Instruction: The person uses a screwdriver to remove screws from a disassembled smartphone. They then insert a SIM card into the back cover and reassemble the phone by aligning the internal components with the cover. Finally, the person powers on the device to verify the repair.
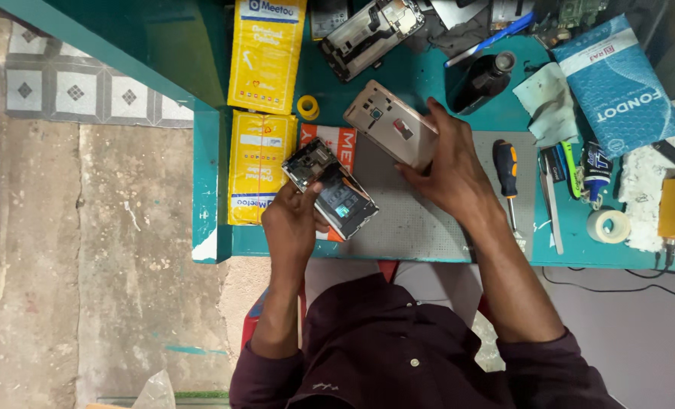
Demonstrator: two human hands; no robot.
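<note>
2 hands work above the teal tabletop (428,76): the left hand (290,223) grips an opened phone body (328,188) over the grey mat (421,220), while the right hand (447,170) clasps its gold back cover (390,125). 1 screwdriver (506,168) lies just right.

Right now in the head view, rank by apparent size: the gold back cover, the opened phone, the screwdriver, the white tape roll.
1-2. gold back cover and opened phone: look alike, unranked.
3. screwdriver.
4. white tape roll.
</note>
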